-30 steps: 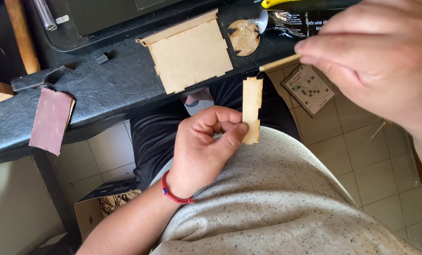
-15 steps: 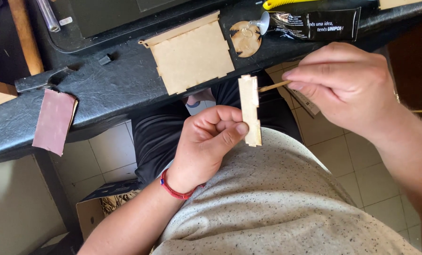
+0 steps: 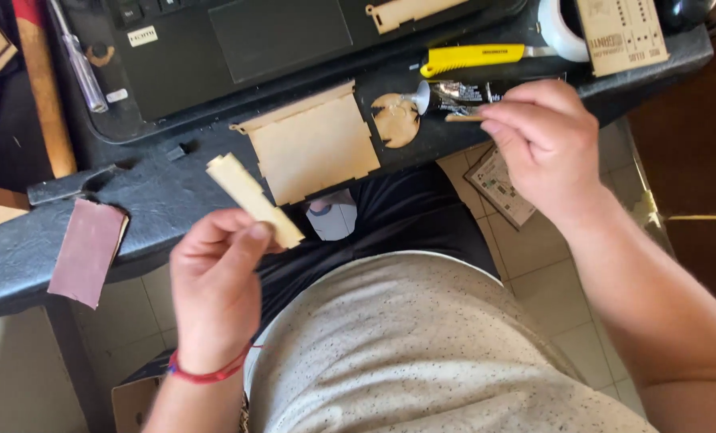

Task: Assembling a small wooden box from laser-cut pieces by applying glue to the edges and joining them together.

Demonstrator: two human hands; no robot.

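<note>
Fingers and thumb of the left hand (image 3: 213, 289) pinched on the lower end of a narrow wooden strip (image 3: 254, 200), tilted up and leftward, most of its length clear of the grip, likely to keep a face exposed. Farther out, right hand (image 3: 546, 144) closed on a thin wooden stick (image 3: 462, 118), tip just beside the glue tube (image 3: 458, 95) and a round wooden disc (image 3: 395, 120). Beyond, flat notched wooden panel (image 3: 314, 144) on the dark desk (image 3: 157, 192), yellow utility knife (image 3: 474, 58), laptop (image 3: 278, 32).
</note>
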